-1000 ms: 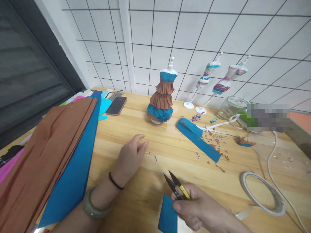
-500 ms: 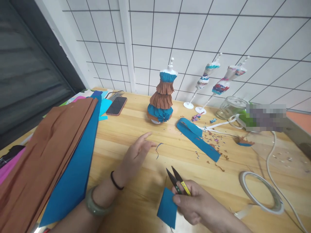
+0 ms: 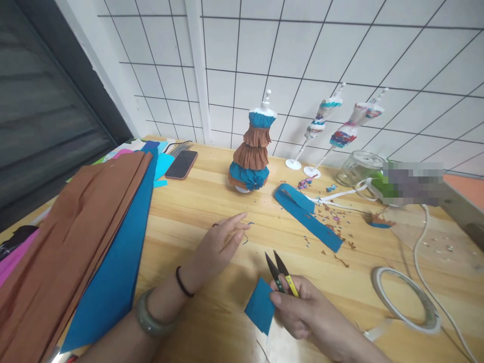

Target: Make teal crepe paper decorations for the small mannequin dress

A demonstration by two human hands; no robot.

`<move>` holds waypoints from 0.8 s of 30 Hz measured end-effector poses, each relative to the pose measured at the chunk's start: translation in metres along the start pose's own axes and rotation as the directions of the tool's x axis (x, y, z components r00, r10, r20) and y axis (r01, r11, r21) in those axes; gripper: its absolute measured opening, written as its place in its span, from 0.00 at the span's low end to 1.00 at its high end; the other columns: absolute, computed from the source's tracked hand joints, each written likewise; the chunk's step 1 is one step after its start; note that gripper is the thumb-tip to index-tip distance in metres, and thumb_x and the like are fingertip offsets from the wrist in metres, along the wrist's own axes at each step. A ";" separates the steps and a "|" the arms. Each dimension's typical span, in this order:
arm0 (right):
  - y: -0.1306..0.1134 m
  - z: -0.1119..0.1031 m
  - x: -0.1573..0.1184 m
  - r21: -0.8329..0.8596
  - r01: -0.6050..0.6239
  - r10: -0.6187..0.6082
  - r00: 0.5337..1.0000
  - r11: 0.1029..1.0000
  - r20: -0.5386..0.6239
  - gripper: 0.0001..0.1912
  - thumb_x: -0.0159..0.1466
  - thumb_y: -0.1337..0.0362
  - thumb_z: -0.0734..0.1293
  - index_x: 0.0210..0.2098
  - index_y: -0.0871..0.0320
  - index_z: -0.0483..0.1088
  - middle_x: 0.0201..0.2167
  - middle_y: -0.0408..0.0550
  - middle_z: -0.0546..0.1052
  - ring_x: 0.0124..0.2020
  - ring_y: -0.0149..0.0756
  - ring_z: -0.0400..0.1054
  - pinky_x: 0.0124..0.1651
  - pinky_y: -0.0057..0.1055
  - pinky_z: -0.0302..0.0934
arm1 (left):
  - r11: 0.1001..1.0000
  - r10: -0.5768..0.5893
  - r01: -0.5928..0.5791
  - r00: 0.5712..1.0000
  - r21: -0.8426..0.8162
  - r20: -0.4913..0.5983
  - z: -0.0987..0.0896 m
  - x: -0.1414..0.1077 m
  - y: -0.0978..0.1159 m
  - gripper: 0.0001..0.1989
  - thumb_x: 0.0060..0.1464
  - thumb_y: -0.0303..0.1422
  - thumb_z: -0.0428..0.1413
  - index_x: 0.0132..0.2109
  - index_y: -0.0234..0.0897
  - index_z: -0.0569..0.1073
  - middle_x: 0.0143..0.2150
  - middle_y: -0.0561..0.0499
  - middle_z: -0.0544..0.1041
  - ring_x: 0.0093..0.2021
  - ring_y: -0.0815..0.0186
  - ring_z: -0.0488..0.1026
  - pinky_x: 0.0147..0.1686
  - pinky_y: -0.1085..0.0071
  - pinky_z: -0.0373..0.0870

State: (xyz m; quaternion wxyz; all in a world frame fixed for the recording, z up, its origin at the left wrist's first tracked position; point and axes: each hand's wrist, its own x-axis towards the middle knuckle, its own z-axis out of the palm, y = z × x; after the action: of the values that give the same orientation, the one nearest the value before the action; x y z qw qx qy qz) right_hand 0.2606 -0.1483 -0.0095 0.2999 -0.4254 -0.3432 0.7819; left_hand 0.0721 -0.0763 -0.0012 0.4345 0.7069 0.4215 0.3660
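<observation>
My right hand [image 3: 298,308] grips thread snips [image 3: 291,285] with black blades spread apart and a yellow handle side. Pinched in the same hand, a small blue piece of crepe paper [image 3: 259,307] hangs at the left of the snips. Over the wooden tabletop, my left hand [image 3: 219,248] is open, its fingers stretched out to the right. Beside its fingertips lies a thin blue scrap [image 3: 246,239], partly hidden by the hand. Behind the hands stands a small dress form [image 3: 252,156] in tiered brown and blue ruffled paper.
Brown crepe paper [image 3: 75,232] and blue sheets [image 3: 109,282] fill the left. A phone [image 3: 182,165] lies at the back. A folded blue strip [image 3: 310,222], paper scraps, a tape roll [image 3: 378,287], a cable [image 3: 418,252], two other dress forms [image 3: 317,121] and a jar [image 3: 361,166] are right.
My left hand has moved slightly right and covers part of the thin scrap. My right hand has raised the snips a little, and the blue paper piece has turned.
</observation>
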 end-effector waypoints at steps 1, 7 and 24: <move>0.000 0.000 0.001 -0.002 0.029 -0.029 0.999 1.000 -0.042 0.18 0.52 0.54 0.69 0.22 0.59 0.59 0.09 0.29 0.52 0.11 0.18 0.39 0.14 0.21 0.34 | 0.992 -0.074 0.072 0.997 -0.099 -0.012 0.000 -0.001 0.001 0.19 0.56 0.36 0.44 0.54 0.36 0.61 0.43 0.45 0.74 0.46 0.63 0.69 0.48 0.64 0.63; 0.002 0.000 0.009 -0.116 0.119 -0.155 0.913 0.986 -0.377 0.21 0.48 0.48 0.69 0.25 0.59 0.61 0.09 0.29 0.50 0.11 0.19 0.38 0.13 0.22 0.31 | 0.822 -0.242 0.367 0.918 -0.436 0.316 0.015 -0.007 0.004 0.18 0.48 0.39 0.56 0.44 0.32 0.67 0.33 0.46 0.76 0.33 0.65 0.72 0.34 0.69 0.67; -0.003 0.005 0.009 -0.347 0.136 -0.273 0.882 0.928 -0.385 0.17 0.51 0.50 0.68 0.24 0.58 0.64 0.13 0.33 0.51 0.14 0.23 0.41 0.16 0.23 0.35 | 0.808 -0.202 0.401 0.877 -0.432 0.436 0.024 -0.012 0.006 0.10 0.45 0.29 0.56 0.37 0.31 0.71 0.28 0.51 0.71 0.29 0.71 0.67 0.30 0.75 0.61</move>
State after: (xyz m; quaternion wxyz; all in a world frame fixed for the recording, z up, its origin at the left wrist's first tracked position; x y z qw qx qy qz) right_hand 0.2531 -0.1413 -0.0094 0.3789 -0.5886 -0.4309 0.5695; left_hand 0.0907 -0.0959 -0.0064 0.7301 0.5448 0.3286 0.2492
